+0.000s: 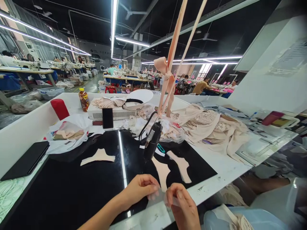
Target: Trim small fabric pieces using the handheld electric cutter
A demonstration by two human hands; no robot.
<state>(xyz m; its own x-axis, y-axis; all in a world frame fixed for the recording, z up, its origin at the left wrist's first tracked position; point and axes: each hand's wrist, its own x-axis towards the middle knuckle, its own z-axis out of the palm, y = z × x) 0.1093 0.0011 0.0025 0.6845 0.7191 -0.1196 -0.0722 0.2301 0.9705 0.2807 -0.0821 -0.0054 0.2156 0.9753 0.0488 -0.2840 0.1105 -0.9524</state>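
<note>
Both hands are raised over the near edge of a glossy black tabletop [72,188]. My left hand [143,188] and my right hand [181,199] are pinched on a thin translucent sheet [161,200] that hangs between them. Just beyond the hands lies a beige fabric piece [162,171], with another beige piece [181,164] to its right. A third beige piece [98,156] is farther left. A black handheld tool [153,140] hangs upright from beige fabric strips [170,64], behind the hands. A teal clip-like item [161,148] is beside the tool.
Beige fabric [211,123] is heaped at the back right. A phone [107,118] leans against a white box [96,112] near a bottle [83,99]. A plastic bag [72,127] and a black tablet-like case [26,159] are at left. A blue-tinted bin [259,220] stands lower right.
</note>
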